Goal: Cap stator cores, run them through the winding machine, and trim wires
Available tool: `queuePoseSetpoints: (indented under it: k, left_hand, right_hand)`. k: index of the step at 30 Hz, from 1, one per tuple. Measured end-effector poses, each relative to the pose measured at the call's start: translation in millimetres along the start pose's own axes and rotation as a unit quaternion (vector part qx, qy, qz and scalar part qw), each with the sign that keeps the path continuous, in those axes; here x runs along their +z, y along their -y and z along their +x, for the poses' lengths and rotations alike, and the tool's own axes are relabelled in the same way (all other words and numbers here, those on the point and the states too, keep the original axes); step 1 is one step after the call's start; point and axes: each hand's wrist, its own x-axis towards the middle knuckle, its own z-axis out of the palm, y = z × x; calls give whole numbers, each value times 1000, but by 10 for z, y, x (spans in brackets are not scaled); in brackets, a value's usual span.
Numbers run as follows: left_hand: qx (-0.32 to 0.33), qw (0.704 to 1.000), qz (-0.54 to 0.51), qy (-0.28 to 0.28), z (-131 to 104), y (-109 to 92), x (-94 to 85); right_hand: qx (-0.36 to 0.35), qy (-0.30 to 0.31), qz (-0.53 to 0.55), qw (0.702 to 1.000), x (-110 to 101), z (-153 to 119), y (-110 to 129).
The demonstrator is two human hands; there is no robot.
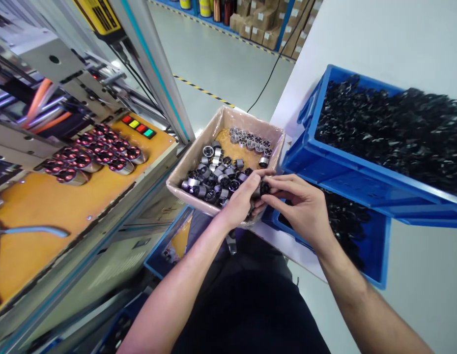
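Observation:
My left hand is closed around a small cylindrical motor core, dark at the end that shows. From the right, the fingertips of my right hand pinch the black end of the same core. Whether a separate black piece is between those fingertips is hidden. Both hands are over the near right corner of a plastic-lined cardboard box. Inside it, loose silver-and-black motor cores lie in a heap, while others stand in rows at the far side.
Two blue bins, an upper one and a lower one, hold black plastic parts at right. Left, copper-wound cores stand on an orange machine table near pliers. A metal frame post rises beside the box.

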Motion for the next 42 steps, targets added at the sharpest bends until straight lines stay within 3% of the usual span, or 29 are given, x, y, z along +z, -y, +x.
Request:
queuePoseSetpoints:
  k: [3, 7, 10, 13, 15, 18, 21, 23, 24, 26, 28, 30, 32, 34, 39, 42]
  left_hand:
    - [-4, 999, 36, -1, -16, -16, 7]
    - [-22, 999, 27, 12, -17, -12, 5]
    - [-21, 999, 32, 27, -33, -1, -8]
    - [25, 990, 138, 15, -90, -78, -28]
    - [72, 960, 271, -8, -140, -211, -58]
    - [97, 875, 464, -96, -194, -488, -160]
    - [100, 805, 540, -225, -203, -724, -321]
    - [112, 790, 539, -269, -183, -783, -409]
    - [117, 799, 524, -269, -164, -775, -431]
    - [119, 857, 442, -238, -102, -688, -410]
    - [95, 938, 273, -194, -18, -540, -304]
    - [35, 985, 71, -155, 67, -382, -147]
    - [-32, 989, -74, -124, 133, -254, 2]
    - [-72, 985, -129, -90, 166, -167, 94]
    - [-51, 992, -113, -1, 126, -82, 88]
    - [-44, 993, -106, 7, 89, -72, 49]
  right_hand:
    - [14, -7, -4, 1000, 6, -27, 14]
    - [-43, -23, -91, 995, 28, -81, 60]
    - [-51, -21, -87, 995, 64, -112, 68]
    - [-27, 9, -55, 998, 71, -102, 41]
    - [-32, 45, -82, 995, 4, -85, 13]
    - [-46, 63, -166, 983, -268, -100, -84]
    - [2, 35, -274, 961, -686, -197, -313]
    - [54, 69, -359, 929, -933, -285, -504]
    - [75, 91, -390, 913, -1022, -326, -588]
    - [104, 117, -420, 894, -1113, -388, -700]
    - [112, 120, -423, 891, -1117, -414, -723]
    - [110, 111, -421, 894, -1091, -412, -682]
    - [105, 92, -414, 899, -1080, -408, -622]
    - [93, 69, -399, 909, -1102, -417, -573]
    - [87, -32, -383, 919, -1200, -458, -527]
    - [132, -72, -352, 924, -1180, -448, -478]
